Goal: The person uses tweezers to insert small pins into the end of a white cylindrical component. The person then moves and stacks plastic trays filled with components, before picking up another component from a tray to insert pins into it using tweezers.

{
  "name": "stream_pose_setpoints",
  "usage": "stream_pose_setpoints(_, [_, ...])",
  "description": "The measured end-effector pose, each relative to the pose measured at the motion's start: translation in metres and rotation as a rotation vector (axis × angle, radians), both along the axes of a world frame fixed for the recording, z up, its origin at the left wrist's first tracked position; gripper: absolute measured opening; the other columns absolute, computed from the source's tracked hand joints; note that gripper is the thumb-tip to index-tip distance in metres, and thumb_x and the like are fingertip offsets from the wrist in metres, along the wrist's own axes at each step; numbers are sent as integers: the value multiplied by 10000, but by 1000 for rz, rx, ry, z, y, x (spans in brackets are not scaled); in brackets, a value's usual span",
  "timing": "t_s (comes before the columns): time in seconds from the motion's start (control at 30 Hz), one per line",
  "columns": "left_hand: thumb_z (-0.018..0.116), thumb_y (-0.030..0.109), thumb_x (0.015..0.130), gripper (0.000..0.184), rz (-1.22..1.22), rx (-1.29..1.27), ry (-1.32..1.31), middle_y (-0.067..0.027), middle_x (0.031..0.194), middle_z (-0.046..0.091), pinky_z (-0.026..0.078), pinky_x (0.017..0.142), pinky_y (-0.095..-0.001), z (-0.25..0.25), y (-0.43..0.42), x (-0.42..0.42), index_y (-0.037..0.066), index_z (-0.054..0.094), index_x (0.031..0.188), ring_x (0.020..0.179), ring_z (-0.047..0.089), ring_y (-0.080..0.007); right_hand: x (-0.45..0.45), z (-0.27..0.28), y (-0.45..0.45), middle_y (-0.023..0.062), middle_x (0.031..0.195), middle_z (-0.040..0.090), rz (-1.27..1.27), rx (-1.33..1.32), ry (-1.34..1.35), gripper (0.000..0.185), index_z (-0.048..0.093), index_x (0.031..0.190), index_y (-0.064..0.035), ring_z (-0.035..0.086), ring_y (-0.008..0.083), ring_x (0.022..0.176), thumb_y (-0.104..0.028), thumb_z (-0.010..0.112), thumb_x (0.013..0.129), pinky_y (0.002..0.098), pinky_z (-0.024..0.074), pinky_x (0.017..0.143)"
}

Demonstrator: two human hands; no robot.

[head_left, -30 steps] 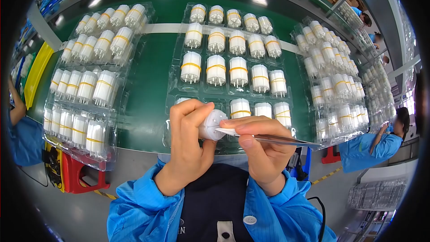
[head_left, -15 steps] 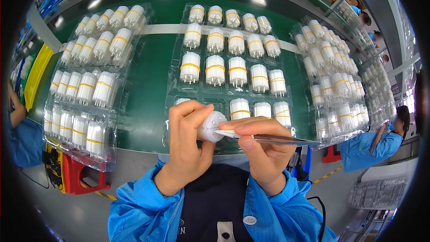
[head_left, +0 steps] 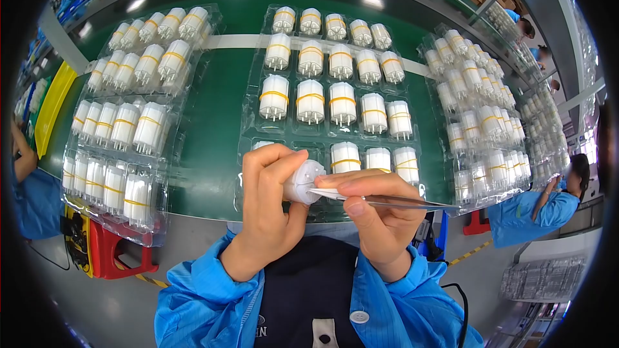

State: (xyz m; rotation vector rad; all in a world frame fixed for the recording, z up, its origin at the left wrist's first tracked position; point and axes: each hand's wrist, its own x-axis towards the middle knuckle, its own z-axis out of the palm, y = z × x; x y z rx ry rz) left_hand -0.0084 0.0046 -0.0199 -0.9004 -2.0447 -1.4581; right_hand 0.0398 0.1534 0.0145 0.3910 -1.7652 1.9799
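My left hand (head_left: pixel 267 203) is closed round a white cylindrical plastic part (head_left: pixel 300 183), its round end turned up and to the right. In my right hand (head_left: pixel 380 209) is a pair of metal tweezers (head_left: pixel 403 202) with pale tips. Those tips meet the end face of the part; whether they grip anything there is too small to tell. Just beyond my hands lies a clear plastic tray (head_left: pixel 293 130) with rows of white cylinders (head_left: pixel 342 103), each with a yellow band and metal pins. My hands hide part of its front row.
More filled trays stand at the left (head_left: pixel 161 219) and right (head_left: pixel 445 116) on the green bench (head_left: pixel 213 148). A red stool (head_left: pixel 116 254) is below on the left. People in blue sit at both sides, one person (head_left: pixel 535 209) at the right.
The tweezers have tilted very slightly at the end face. Both hands otherwise keep their place and their hold.
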Motion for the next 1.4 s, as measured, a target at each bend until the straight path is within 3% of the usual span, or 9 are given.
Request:
stream_pose_setpoints(0.3, [598,-202,588,666,-4,-21,28,-184,1098,503,460,800,-390,1,-1,-1,-19,537,1226,951,520,-332,-2,6,3,190,954,730,-29,104,-16,134,699,971,42,718,246,877,51,691,837,315,567,758])
stream_pose_setpoints(0.6, [627,-186,632,633,-30,20,17,-181,1100,506,473,795,-376,0,1,-3,-9,538,1234,955,531,-328,-6,26,7,162,962,735,-89,553,173,166,708,982,40,716,259,848,37,706,816,331,568,718])
stream_pose_setpoints(0.67, [646,-172,656,612,-56,73,-29,-182,1105,506,477,799,-370,-1,0,-1,-8,537,1236,969,535,-325,-5,22,10,175,977,734,90,99,-42,173,694,999,55,713,267,880,25,702,829,353,567,753])
stream_pose_setpoints(0.73, [702,-113,693,579,-163,221,-246,-186,1128,504,478,810,-357,0,-1,1,-9,535,1238,989,540,-325,-6,17,9,186,980,732,56,71,4,166,686,998,61,711,271,895,25,694,837,360,564,774])
stream_pose_setpoints(0.93, [779,-7,702,589,-125,38,-110,-183,1126,551,484,799,-333,8,-3,-5,-6,541,1241,974,561,-306,-3,15,18,277,998,682,-81,-62,151,215,604,1022,66,702,322,909,-90,672,890,399,573,817])
stream_pose_setpoints(1.17, [820,109,735,538,-68,141,-168,-195,1110,589,505,767,-370,16,15,-1,-23,565,1190,942,600,-335,-5,10,50,256,933,667,-323,-51,204,285,556,1025,49,706,341,857,-208,645,940,436,593,781])
stream_pose_setpoints(1.23, [795,75,757,502,-72,-190,-160,-197,1139,583,466,907,-364,22,19,-6,-38,553,1182,1017,606,-328,-5,7,57,250,924,670,-358,-78,201,287,562,1035,53,707,345,842,-207,640,942,445,597,775])
stream_pose_setpoints(1.3, [807,140,755,434,-29,-191,-213,-169,998,622,458,844,-382,25,32,-7,-19,596,1099,907,609,-332,-4,3,65,233,922,667,-413,-117,207,289,568,1044,63,708,348,836,-198,638,941,457,599,774])
stream_pose_setpoints(1.4, [783,266,768,391,140,-518,98,-111,887,594,414,699,-389,24,40,-15,17,604,1010,790,566,-284,-2,2,72,210,938,651,-393,-140,202,277,572,1048,67,705,347,854,-180,634,938,466,598,776])
